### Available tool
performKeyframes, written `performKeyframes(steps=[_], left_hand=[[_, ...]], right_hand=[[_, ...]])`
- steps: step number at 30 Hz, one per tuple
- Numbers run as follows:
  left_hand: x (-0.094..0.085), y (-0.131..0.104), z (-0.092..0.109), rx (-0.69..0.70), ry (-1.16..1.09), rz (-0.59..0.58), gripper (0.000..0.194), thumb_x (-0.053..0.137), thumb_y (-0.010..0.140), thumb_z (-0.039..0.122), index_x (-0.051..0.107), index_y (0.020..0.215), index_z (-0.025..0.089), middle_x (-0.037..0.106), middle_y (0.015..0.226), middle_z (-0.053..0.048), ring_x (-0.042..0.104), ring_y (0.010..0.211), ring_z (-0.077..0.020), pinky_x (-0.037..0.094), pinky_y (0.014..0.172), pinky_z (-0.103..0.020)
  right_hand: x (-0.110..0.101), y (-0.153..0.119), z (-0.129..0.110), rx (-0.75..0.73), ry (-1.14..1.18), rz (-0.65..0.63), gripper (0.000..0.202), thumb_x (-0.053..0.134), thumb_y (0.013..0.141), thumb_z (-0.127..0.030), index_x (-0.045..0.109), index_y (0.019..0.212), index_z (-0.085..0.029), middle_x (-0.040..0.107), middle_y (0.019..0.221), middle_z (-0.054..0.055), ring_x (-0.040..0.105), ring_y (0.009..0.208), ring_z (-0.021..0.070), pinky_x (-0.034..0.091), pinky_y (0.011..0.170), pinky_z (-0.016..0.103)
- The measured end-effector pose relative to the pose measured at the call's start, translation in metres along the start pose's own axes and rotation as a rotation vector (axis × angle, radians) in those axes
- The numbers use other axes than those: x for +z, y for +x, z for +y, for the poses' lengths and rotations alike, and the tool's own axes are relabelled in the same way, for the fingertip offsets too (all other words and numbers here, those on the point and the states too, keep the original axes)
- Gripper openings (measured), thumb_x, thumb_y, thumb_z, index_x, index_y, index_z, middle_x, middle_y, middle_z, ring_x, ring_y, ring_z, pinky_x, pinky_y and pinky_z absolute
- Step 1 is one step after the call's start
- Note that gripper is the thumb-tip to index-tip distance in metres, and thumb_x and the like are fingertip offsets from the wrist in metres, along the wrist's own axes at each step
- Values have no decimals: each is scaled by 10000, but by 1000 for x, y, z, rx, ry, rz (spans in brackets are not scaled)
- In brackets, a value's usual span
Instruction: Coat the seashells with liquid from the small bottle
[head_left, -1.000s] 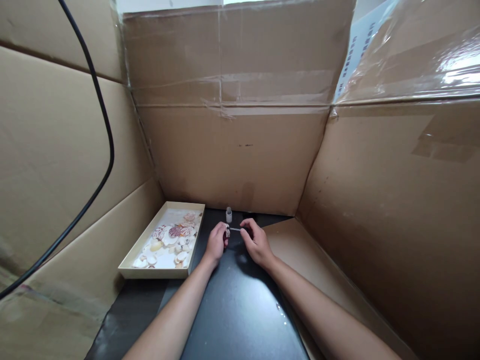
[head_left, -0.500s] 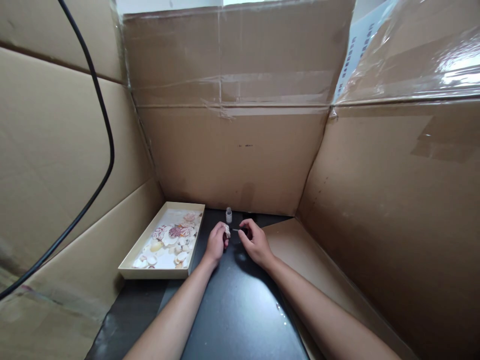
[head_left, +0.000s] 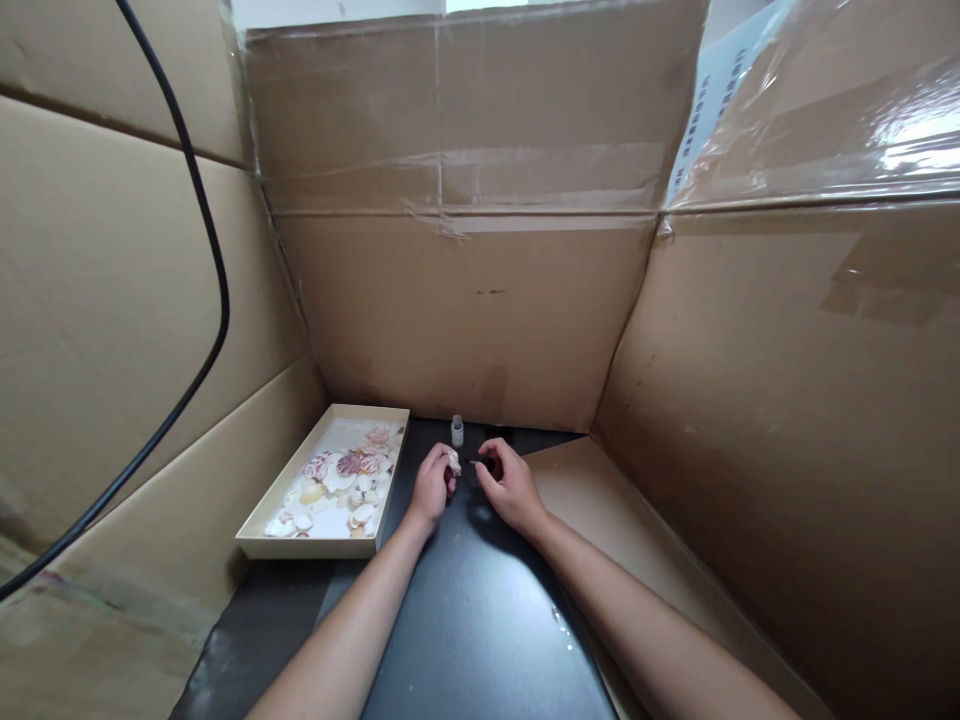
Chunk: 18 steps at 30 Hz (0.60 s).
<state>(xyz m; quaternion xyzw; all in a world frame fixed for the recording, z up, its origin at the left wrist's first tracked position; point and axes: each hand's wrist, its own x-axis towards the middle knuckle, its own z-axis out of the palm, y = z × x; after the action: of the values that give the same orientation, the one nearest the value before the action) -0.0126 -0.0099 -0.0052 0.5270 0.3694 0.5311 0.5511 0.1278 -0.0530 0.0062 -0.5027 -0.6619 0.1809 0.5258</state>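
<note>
In the head view, my left hand is closed around a small, pale, bumpy shell, which shows at its fingertips. My right hand pinches a thin brush with a dark tip, pointing left at the shell with a small gap between them. Fingers hide most of the brush's dark handle. Just beyond both hands, a little bottle with a white label stands upright on the dark tabletop.
Left of my hands lies a shallow cream tray holding several shells. Cardboard walls enclose the back and sides. A cardboard flap lies along the right. A black cable hangs at the left.
The brush has drawn back slightly to the right, away from the shell, and less of its shaft shows. Both hands stay nearly in place; the bottle and tray have not moved.
</note>
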Motion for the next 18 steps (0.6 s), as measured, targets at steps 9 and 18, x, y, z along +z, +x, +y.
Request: performKeyframes(steps=[9, 18], left_hand=[[0, 0, 1, -20, -18, 1, 170, 503, 727, 335, 450, 676, 182, 449, 527, 60, 372, 394, -59, 251, 382, -174], [0, 1, -1, -36, -18, 17, 123, 491, 697, 305, 451, 708, 189, 462, 515, 67, 372, 385, -64, 255, 376, -174]], right_hand=[[0, 0, 0, -13, 16, -5, 137, 497, 845, -294, 526, 928, -188, 542, 770, -11, 474, 626, 122, 368, 597, 232], [0, 0, 0, -10, 3, -3, 127, 482, 848, -286, 528, 920, -192, 554, 787, -10, 483, 636, 122, 372, 607, 233]])
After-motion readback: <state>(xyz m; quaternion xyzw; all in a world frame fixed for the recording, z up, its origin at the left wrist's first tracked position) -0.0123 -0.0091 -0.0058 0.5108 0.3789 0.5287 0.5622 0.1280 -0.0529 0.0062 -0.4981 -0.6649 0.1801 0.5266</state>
